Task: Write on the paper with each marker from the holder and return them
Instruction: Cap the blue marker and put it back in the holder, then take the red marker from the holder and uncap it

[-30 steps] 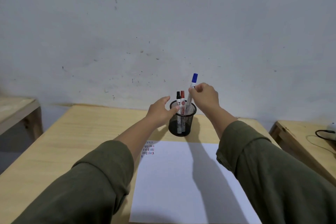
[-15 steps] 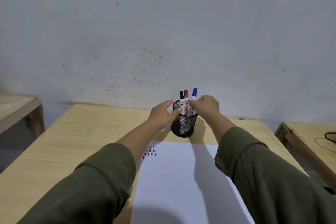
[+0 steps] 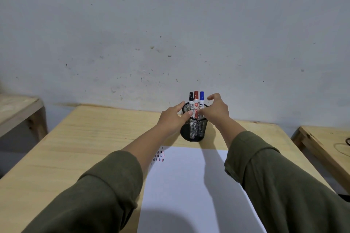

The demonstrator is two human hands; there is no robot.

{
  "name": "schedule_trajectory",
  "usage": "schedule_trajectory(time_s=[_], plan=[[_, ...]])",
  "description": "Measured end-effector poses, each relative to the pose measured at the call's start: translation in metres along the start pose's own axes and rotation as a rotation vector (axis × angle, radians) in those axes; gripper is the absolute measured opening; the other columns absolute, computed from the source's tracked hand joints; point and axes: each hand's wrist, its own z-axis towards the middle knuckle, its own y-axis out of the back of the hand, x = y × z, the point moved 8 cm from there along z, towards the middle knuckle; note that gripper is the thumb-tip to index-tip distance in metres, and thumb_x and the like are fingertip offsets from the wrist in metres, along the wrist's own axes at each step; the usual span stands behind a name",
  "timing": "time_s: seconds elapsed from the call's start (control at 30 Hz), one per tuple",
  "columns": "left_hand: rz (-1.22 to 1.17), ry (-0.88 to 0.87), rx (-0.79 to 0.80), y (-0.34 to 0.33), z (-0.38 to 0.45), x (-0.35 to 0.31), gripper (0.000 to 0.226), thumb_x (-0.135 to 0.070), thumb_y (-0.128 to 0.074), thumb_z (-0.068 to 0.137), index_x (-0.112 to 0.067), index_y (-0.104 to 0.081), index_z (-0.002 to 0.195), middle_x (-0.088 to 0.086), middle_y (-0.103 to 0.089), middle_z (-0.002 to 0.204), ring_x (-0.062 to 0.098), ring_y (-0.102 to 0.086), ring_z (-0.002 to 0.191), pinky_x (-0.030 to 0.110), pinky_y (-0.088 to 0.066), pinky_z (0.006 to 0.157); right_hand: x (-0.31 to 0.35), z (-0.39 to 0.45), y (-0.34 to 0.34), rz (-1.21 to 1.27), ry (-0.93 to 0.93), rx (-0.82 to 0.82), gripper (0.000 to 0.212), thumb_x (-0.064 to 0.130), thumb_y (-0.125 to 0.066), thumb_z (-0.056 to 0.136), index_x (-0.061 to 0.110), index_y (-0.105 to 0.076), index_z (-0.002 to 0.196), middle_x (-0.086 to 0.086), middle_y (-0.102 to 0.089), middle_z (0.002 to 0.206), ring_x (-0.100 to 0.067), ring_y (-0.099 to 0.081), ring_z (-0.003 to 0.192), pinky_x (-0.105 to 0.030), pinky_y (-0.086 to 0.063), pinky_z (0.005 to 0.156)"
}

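A black mesh holder [image 3: 195, 130] stands on the wooden table [image 3: 94, 138] near the wall. Three capped markers stand upright in it: black [image 3: 191, 98], red [image 3: 196, 96] and blue [image 3: 201, 97]. My left hand [image 3: 172, 119] clasps the holder's left side, thumb on the front rim. My right hand [image 3: 216, 111] hovers at the holder's right rim with fingers spread, holding nothing. A white paper [image 3: 189, 185] lies in front of the holder, with short black, red and blue strokes [image 3: 160, 156] near its top left corner.
A grey wall rises right behind the table. A wooden bench [image 3: 17, 108] stands at the left. Another wooden table [image 3: 325, 138] stands at the right, with a dark cable [image 3: 347, 141] at its edge.
My right hand lowered the blue marker into the holder and let go of it, fingers now spread. My left hand stayed on the holder.
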Motion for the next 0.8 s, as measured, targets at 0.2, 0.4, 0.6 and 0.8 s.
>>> schedule_trajectory(time_s=[0.2,0.4,0.6,0.8], plan=[[0.004,-0.004,-0.003,0.0,0.002,-0.001,0.059,-0.043,-0.051,0.089,-0.025,-0.034,0.142,0.007,-0.037,0.15,0.024,-0.031,0.14,0.032,-0.027,0.11,0.028,0.004,0.002,-0.022,0.182,-0.028,0.065,0.021,-0.062,0.078,0.032,-0.038,0.137,-0.015,-0.048,0.127,-0.03,-0.047,0.12,-0.041,-0.044,0.093],[0.019,0.001,-0.001,0.0,0.004,-0.001,0.059,-0.043,-0.051,0.089,-0.025,-0.034,0.143,0.008,-0.038,0.149,0.025,-0.03,0.14,0.031,-0.027,0.109,0.043,0.006,-0.003,-0.382,0.24,0.004,0.054,0.02,-0.049,0.084,0.04,-0.045,0.134,-0.007,-0.033,0.145,-0.027,-0.023,0.135,-0.046,-0.027,0.106],[0.026,-0.005,-0.008,0.001,0.003,-0.002,0.058,-0.043,-0.051,0.089,-0.025,-0.035,0.142,0.007,-0.039,0.149,0.024,-0.032,0.139,0.028,-0.028,0.107,0.05,0.002,-0.002,-0.457,0.334,-0.029,0.033,0.032,-0.052,0.088,0.034,-0.056,0.121,-0.006,-0.035,0.144,-0.027,-0.023,0.135,-0.044,-0.027,0.103],[0.037,-0.022,-0.007,0.0,0.003,-0.003,0.058,-0.043,-0.05,0.09,-0.024,-0.034,0.143,0.008,-0.038,0.149,0.024,-0.032,0.139,0.03,-0.028,0.108,0.052,-0.01,0.006,-0.374,0.414,-0.112,0.026,0.032,-0.064,0.084,0.026,-0.062,0.109,-0.004,-0.051,0.123,-0.024,-0.037,0.123,-0.036,-0.032,0.093]])
